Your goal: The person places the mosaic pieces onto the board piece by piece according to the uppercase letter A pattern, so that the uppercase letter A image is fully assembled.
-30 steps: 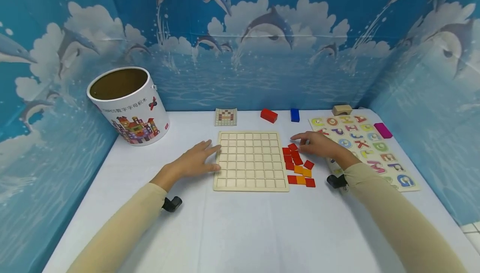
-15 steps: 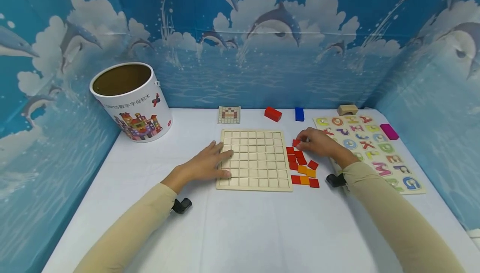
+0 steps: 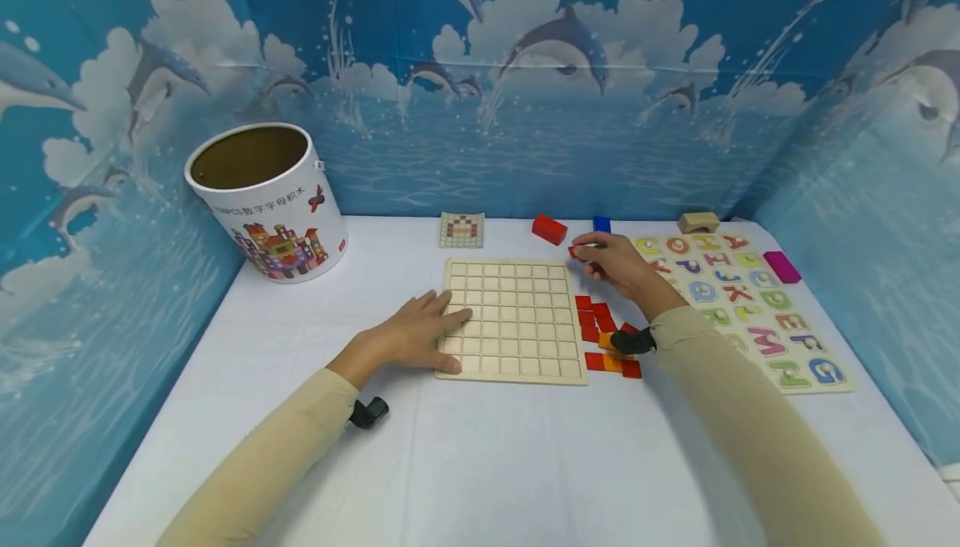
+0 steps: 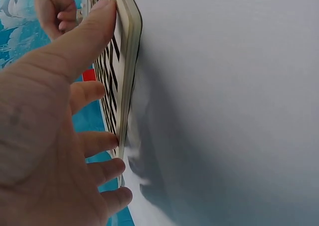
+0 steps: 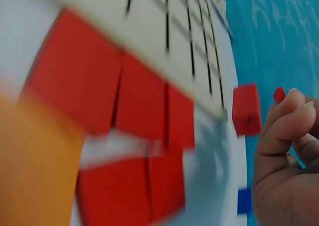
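Note:
A pale wooden grid board (image 3: pixel 517 322) lies flat in the middle of the table in the head view. My left hand (image 3: pixel 416 332) rests on its left edge with the fingers spread; in the left wrist view the thumb (image 4: pixel 99 24) lies over the board's rim. Above the table, off the board's far right corner, my right hand (image 3: pixel 618 268) pinches a small red square tile (image 3: pixel 573 253) between thumb and fingertips. That red tile (image 5: pixel 279 95) also shows in the right wrist view. Several red tiles (image 3: pixel 588 326) and orange tiles (image 3: pixel 595 361) lie along the board's right side, partly under the wrist camera.
Behind the board lie a pattern card (image 3: pixel 461 231), a red block (image 3: pixel 550 229) and a partly covered blue block (image 3: pixel 602 224). A letter puzzle board (image 3: pixel 750 313) lies at right, near a wooden block (image 3: pixel 698 223) and a magenta block (image 3: pixel 782 267). A white bucket (image 3: pixel 273 213) stands back left.
My right hand has picked up a red tile from the top of the pile and carried it up and leftward. The left hand has come farther onto the board's left edge.

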Available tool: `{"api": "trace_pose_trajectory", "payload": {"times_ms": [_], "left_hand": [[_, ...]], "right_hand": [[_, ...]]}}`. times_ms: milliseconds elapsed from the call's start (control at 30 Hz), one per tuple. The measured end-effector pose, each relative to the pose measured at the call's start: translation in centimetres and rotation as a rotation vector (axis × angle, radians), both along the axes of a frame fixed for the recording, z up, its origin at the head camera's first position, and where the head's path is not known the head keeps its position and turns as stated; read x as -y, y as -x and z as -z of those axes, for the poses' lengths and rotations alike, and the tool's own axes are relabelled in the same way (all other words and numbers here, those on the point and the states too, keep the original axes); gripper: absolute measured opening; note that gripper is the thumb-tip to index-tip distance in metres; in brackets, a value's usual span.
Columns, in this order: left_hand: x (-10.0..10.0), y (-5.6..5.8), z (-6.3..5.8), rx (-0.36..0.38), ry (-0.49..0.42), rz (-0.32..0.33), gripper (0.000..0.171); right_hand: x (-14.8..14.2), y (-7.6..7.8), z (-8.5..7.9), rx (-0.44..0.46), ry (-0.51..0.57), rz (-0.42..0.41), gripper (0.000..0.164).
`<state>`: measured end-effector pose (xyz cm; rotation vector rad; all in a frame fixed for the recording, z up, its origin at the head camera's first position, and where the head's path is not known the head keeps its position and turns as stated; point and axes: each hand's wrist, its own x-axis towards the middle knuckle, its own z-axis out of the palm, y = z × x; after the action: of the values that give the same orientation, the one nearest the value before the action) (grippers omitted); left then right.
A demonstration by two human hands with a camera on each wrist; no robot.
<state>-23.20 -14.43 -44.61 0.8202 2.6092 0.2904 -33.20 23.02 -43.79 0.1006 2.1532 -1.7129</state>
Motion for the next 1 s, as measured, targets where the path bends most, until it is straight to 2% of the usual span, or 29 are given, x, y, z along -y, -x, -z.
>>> {"api": "trace_pose_trajectory", "payload": {"times_ms": [100, 333, 400, 567, 667, 767, 1000], "left_hand": [[-0.2, -0.1, 0.0, -0.008, 0.012, 0.005, 0.092], [-0.5, -0.6, -0.2, 0.003, 0.014, 0.000, 0.097], [-0.5, -0.7, -0.2, -0.004, 0.020, -0.013, 0.098], [-0.5, -1.0, 0.0, -0.021, 0.025, -0.049, 0.101], [-0.4, -1.1, 0.1, -0.024, 0.026, -0.059, 0.102], [-0.2, -1.2, 0.1, -0.027, 0.025, -0.062, 0.104], [-0.1, -1.2, -0.1, -0.034, 0.030, -0.061, 0.105]], "right_hand": [[2.4, 0.5, 0.1, -0.010, 0.065, -0.020, 0.048], [7.0, 0.8, 1.2, -0.081, 0.001, -0.105, 0.044], [7.7, 0.8, 1.5, -0.096, -0.049, -0.118, 0.039], [8.9, 0.8, 2.0, -0.224, -0.328, -0.213, 0.030], [9.6, 0.9, 2.2, -0.303, -0.456, -0.261, 0.029], [10.0, 1.0, 2.3, -0.339, -0.514, -0.276, 0.029], [10.7, 0.7, 2.0, -0.406, -0.575, -0.267, 0.031]]}}
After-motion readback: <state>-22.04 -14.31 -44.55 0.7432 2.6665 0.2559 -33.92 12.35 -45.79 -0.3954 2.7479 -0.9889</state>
